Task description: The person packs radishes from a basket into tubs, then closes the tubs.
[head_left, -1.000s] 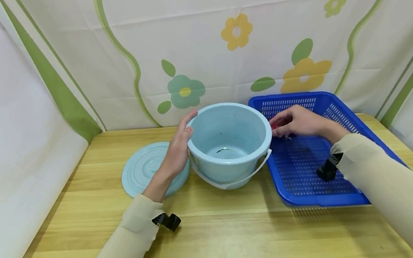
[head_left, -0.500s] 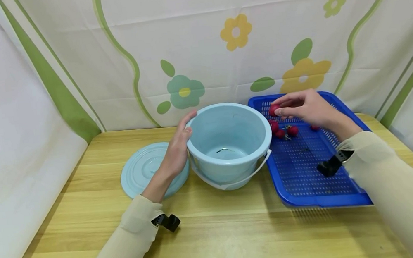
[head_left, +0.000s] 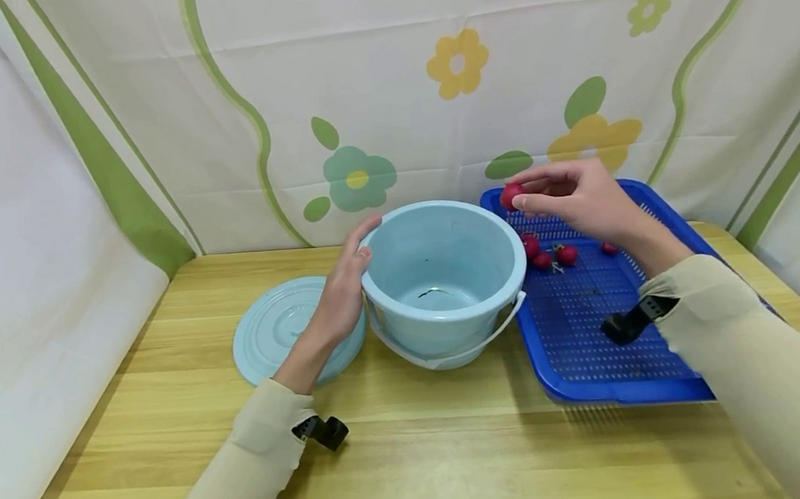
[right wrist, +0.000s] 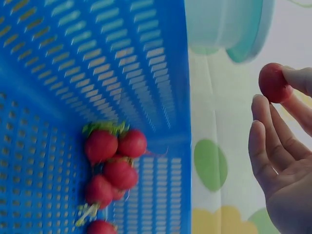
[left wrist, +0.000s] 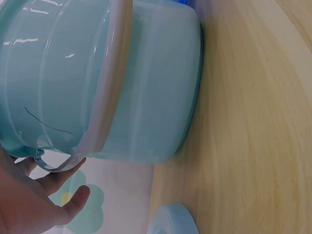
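Pale flowered cloth hangs behind a wooden table (head_left: 420,456) with a yellow grain. On it stands a round, smooth, light-blue plastic bucket (head_left: 444,277) with a white handle folded down, and its ridged round lid (head_left: 271,334) lies flat just to the left. The left hand (head_left: 342,291) rests with straight fingers against the bucket's outer wall. The right hand (head_left: 576,196) pinches one small round red radish (head_left: 510,195) at its fingertips, above the far corner of a blue perforated plastic basket (head_left: 599,359), near the bucket's rim. More radishes (right wrist: 109,168), some with green tops, lie clustered in the basket.
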